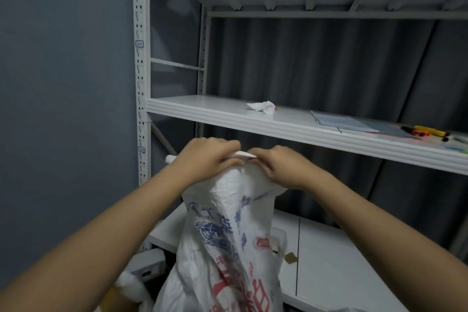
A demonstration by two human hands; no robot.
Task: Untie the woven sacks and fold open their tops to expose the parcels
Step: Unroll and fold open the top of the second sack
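White crinkly woven sack w/ blue and red print (228,240) stands below grey metal shelf (278,121) — soft, light, prob. slippery; left hand (207,159) & right hand (281,167) both pinch its tied neck (241,157) — best hold.

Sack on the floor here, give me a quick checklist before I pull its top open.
1. Both hands on the gathered top: ok. The left hand and right hand pinch the neck of the sack.
2. Tie undone: cannot tell, the fingers hide it.
3. Sack upright: ok, it stands below the hands.
4. Room to spread the top: ok, the shelf sits behind and above the hands.
5. Parcels exposed: not ok, the top is bunched shut.
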